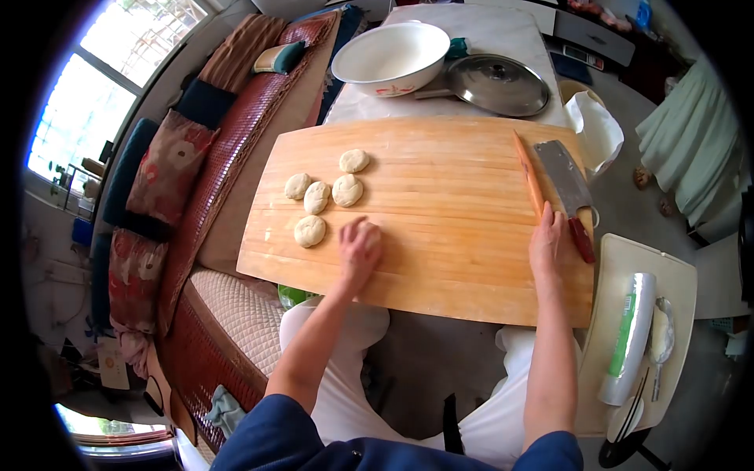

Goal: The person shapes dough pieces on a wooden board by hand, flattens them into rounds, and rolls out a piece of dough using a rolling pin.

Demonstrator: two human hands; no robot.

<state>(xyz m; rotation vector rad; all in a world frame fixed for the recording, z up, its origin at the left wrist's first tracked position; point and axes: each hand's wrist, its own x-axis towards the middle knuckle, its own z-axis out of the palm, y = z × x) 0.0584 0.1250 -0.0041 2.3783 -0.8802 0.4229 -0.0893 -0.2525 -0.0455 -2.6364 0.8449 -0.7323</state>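
Showing smooth, grained wood on the board [448, 235] and pin [528, 170]; looking matt on the dough [347, 190]; gleaming as polished metal on the lid [503, 88], more dully on the cleaver [563, 174]; shining like enamel on the basin [391, 59].

A bright window [71, 133] lies behind the sofa [208, 184] by the left edge of the counter [503, 27], grey floor [620, 212] beyond its right edge

We are in a home: we see a long couch [206, 187] with pillows [174, 161] at ten o'clock, a bright window [82, 110] beyond it, and hanging cloth [691, 118] at two o'clock.
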